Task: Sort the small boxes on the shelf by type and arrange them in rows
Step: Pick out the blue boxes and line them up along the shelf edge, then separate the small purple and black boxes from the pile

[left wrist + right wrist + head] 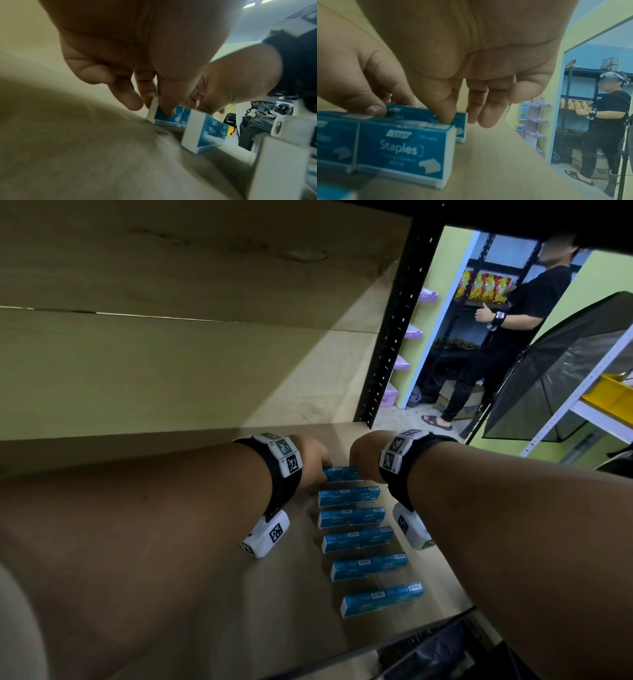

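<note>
Blue staple boxes (349, 496) lie in pairs on the wooden shelf (308, 628), forming several rows from the front edge to the back. Both hands are at the farthest row (342, 474). My left hand (157, 106) pinches the left end of that row's left box (164, 116) between thumb and fingers. My right hand (410, 115) pinches the right box (419, 112) from above with thumb and index finger, its other fingers hanging free. A nearer box marked "Staples" (406, 148) stands just in front of it.
The shelf's wooden back panel (171, 371) rises right behind the far row. A black perforated upright (394, 337) marks the shelf's right end. Beyond it stand another person in black (513, 337), a softbox (565, 371) and a yellow bin (613, 392).
</note>
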